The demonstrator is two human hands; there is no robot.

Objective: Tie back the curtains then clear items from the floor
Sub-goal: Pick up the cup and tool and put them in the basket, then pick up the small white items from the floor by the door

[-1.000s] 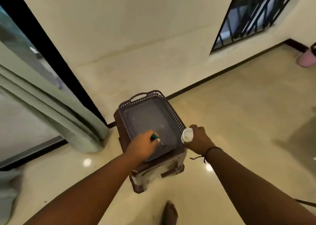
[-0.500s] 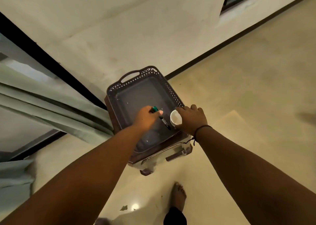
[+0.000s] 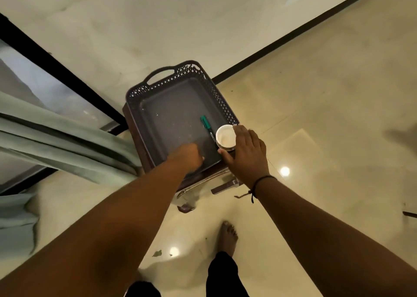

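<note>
Your right grip [image 3: 244, 154] is curled round a small white cup [image 3: 225, 137], thumb on its near side and fingers over its far edge, holding it inside the near right corner of the dark basket [image 3: 158, 86]. Just left of that grip, the green marker [image 3: 207, 126] lies loose on the basket floor, its black end touching or just beside the cup. Your left grip [image 3: 188, 158] hangs over the near part of the basket floor, left of the cup, fingers loosely bent and holding nothing. The basket sits on a brown stool [image 3: 225, 185] on the floor [image 3: 327, 93]. Left of your left grip, the green curtain [image 3: 56, 143] hangs in gathered folds by the window frame.
</note>
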